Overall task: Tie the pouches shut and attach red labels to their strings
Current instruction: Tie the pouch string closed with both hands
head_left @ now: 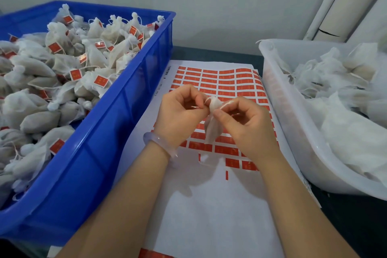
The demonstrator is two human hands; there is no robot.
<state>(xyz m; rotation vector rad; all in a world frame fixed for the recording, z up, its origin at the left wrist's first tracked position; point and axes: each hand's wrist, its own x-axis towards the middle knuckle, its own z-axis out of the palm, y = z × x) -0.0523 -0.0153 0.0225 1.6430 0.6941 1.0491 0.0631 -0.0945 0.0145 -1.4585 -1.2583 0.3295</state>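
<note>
Pouch [212, 130] upright — neck up, left hand [180, 115], right hand [249, 128] pinching its string [227, 103]

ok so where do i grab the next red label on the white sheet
Probably take the leftmost red rectangular label in the nearest partial row of the white backing sheet. Lift its left edge, coming from the left: the backing there is bare, while another label crowds its right side. The left hand and right hand hold the white mesh pouch.
</note>
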